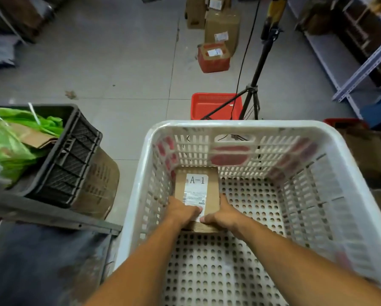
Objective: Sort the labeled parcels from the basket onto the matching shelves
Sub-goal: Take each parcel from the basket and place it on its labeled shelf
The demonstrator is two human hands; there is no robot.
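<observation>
Here, a cardboard parcel labelled A-1 (197,193) is grasped at its near end by both hands, the left hand (181,212) on its left edge and the right hand (223,214) on its right, thumbs lying over the top face. It sits low inside the white perforated basket (317,195), in the far-left corner, with no other parcel visible in there.

A slip could be expected on the lift, since only the near end is held and the far end may sag or tip. The box may also be caught against the basket wall just left of the left hand.

Beyond the hands, a red crate (209,106) and a tripod (254,85) stand on the floor, so the path ahead may be obstructed. A black crate of green bags (74,155) is set well left of the left hand. Metal shelving (361,69) is seen far right; its labels cannot be read.
</observation>
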